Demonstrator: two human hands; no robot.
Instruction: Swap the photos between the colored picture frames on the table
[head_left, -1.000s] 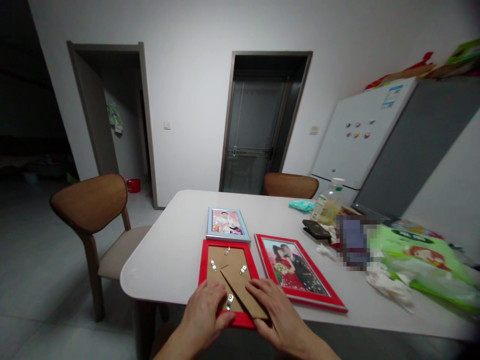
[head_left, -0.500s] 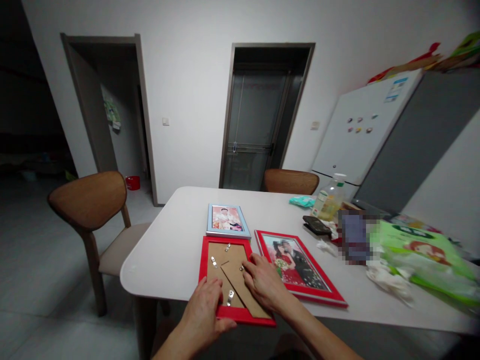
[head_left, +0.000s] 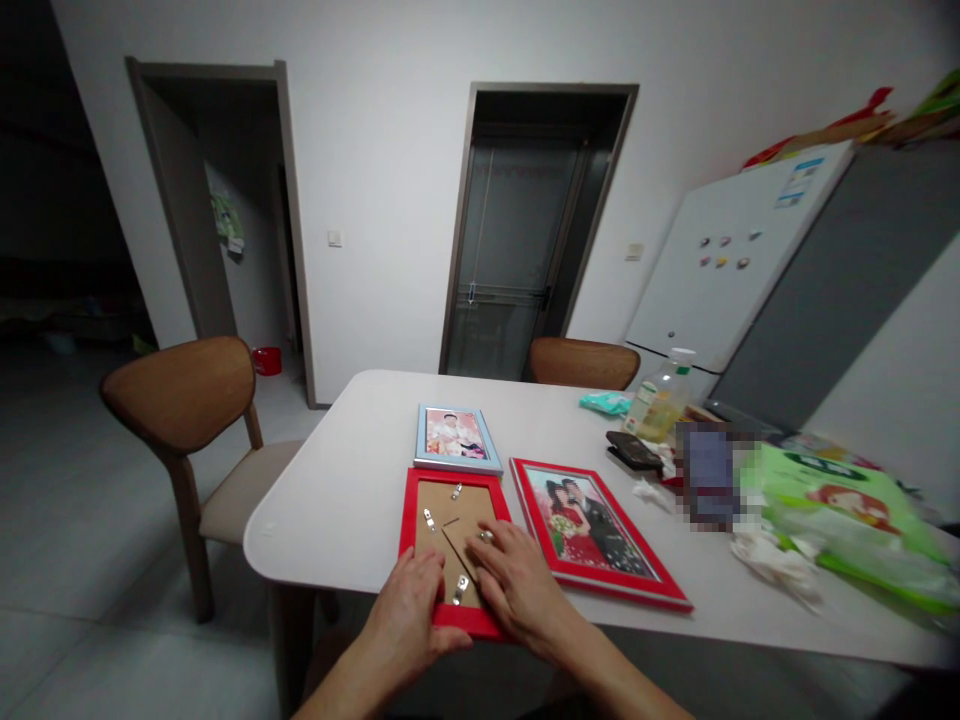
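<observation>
A red frame lies face down at the table's front edge, its brown backing board showing with metal clips and a dark strut line. My left hand grips the frame's lower left corner, thumb along the bottom edge. Over the board's right side lies my right hand, its fingers spread near the right clip and holding nothing visible. Right of them, a larger red frame with a couple's photo lies face up. A light blue frame with a photo is just behind.
On the table's right are a bottle, a black wallet-like item, crumpled tissues, a green package and a teal packet. Wooden chairs stand at the left and behind the table.
My right hand has shifted slightly left and down over the backing board, covering more of its lower right part. My left hand stays at the frame's corner.
</observation>
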